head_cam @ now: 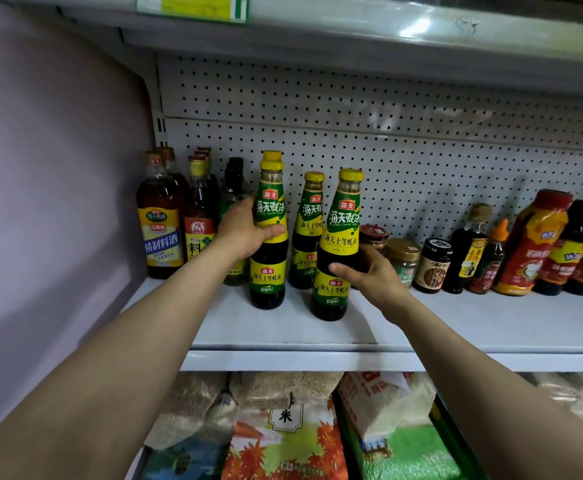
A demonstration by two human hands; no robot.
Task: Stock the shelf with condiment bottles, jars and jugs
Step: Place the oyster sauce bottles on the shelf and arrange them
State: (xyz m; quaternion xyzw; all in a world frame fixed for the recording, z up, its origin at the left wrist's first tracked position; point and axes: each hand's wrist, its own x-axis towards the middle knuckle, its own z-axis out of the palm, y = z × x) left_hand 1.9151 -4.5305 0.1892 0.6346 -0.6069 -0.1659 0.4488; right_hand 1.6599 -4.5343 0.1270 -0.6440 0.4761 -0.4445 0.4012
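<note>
One view only, head-worn, wide-angle. Faces forward and slightly down into a store shelf (pixel 283 327) at about chest height, close enough that both forearms run in from the bottom corners to the hands (pixel 245 230) mid-frame. Pegboard back panel (pixel 387 140) fills the upper centre; underside of the shelf above (pixel 352 26) caps the top. Lower tier visible below. Edges curve with lens distortion.

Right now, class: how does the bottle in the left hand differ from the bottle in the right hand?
1. The left bottle stands further back; the right bottle is nearer the shelf edge.
2. The left hand grips the left bottle round its middle; the right hand holds the right bottle lower.

Both stand upright, with yellow caps, green-and-yellow labels and dark contents.
</note>
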